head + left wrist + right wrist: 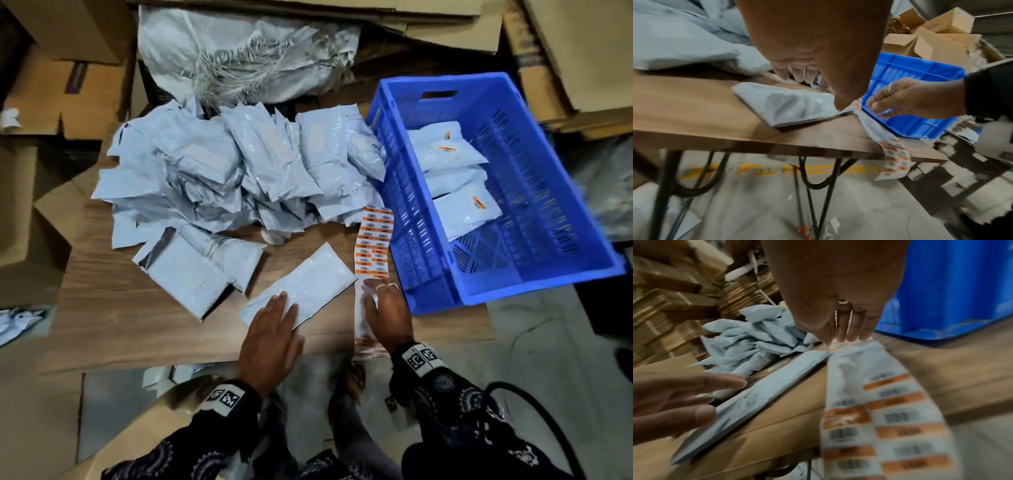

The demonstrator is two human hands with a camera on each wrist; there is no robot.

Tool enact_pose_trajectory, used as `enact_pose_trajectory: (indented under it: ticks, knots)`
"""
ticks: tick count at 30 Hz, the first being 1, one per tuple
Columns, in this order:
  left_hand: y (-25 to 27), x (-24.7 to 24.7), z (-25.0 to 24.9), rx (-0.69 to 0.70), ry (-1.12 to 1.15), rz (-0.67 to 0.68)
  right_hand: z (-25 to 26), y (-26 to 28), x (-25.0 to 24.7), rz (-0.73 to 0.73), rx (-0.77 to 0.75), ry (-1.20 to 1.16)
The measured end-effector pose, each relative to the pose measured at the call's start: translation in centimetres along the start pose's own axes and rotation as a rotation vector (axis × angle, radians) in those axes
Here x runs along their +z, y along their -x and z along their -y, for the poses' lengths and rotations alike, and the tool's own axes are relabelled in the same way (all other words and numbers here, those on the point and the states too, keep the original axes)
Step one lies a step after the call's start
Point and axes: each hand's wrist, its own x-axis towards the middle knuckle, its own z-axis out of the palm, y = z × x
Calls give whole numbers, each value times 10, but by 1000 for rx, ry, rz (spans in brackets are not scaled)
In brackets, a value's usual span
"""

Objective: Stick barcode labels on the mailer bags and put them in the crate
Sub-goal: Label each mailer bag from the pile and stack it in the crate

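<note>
From the head view the left hand (274, 330) lay flat, fingers straight, on a mailer bag (308, 284) on the worktop (120, 308). The right hand (385, 308) touched the label strip (375, 240) with straight fingers beside the crate (548, 281). Only the left wrist view showed the strip's end drooping over the worktop's edge.

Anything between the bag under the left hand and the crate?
Only the label strip lies flat between the bag and the crate, with the right hand on it. The crate's near wall must be cleared.
</note>
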Motion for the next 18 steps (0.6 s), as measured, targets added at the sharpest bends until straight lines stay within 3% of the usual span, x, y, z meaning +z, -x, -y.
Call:
enact_pose_trajectory:
  ticks: [5,11,18]
  knots:
    - [-32,10,-29,186,21,87,-41,12,-5,92,59,55]
    - [-76,17,-59,415,-85,176,-54,12,-3,155,-25,59]
    - [-102,22,-64,323,-221,313,-62,15,-4,173,-95,63]
